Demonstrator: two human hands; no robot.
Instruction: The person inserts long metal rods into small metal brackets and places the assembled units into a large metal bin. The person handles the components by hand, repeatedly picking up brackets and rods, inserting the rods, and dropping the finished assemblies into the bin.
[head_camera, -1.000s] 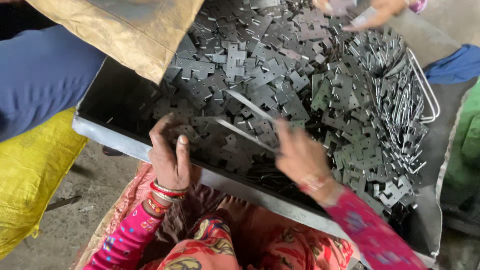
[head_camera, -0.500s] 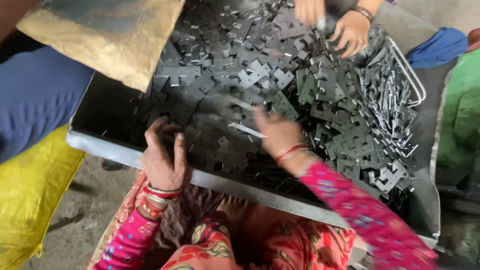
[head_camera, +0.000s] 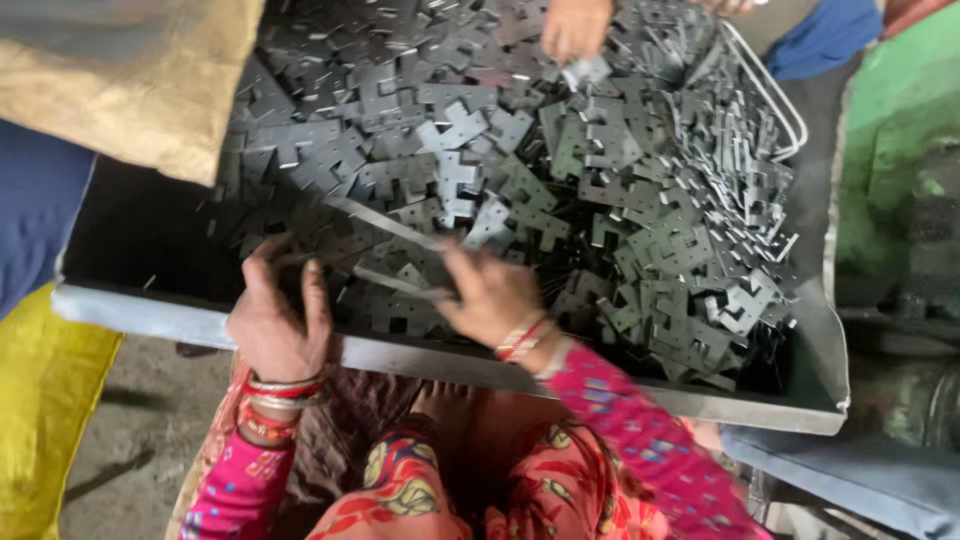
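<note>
Over the grey sheet-metal tray (head_camera: 150, 318), her left hand (head_camera: 277, 320) rests at seven o'clock, fingers loosely spread, while her right hand (head_camera: 490, 295) pinches a long flat steel strip (head_camera: 385, 228) lying across the dark stamped cross-shaped plates (head_camera: 560, 170) at centre.

The tray's (head_camera: 150, 318) near-left corner lies bare, open to the left hand (head_camera: 275, 320). Elsewhere heaped metal plates (head_camera: 560, 190) crowd the floor to the right wall. A tan sack (head_camera: 130, 80) overhangs the far-left side, and a co-worker's hand (head_camera: 575, 28) occupies the far edge.

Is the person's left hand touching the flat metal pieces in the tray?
Touching. The head view shows the left hand resting palm-down over the tray edge, fingers lying on the metal pieces.
</note>
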